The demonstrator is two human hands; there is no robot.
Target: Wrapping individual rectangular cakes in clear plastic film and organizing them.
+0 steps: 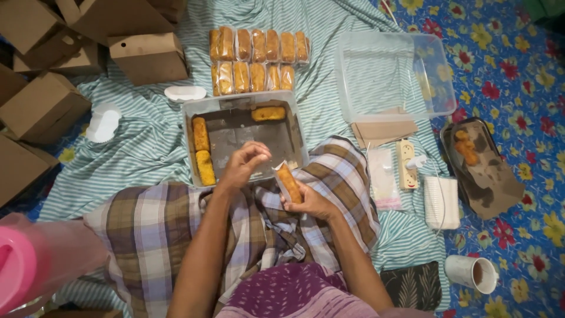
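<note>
The metal tray (pixel 294 132) lies just beyond the person's lap, three fried rolls (pixel 203 150) in it. Behind it sit rows of wrapped rolls (pixel 258 60); cardboard boxes (pixel 147 56) stand left, an empty plastic container (pixel 395 73) right. Farther right lies a smaller tray (pixel 488 176), with a cup (pixel 471 274) nearer.
</note>
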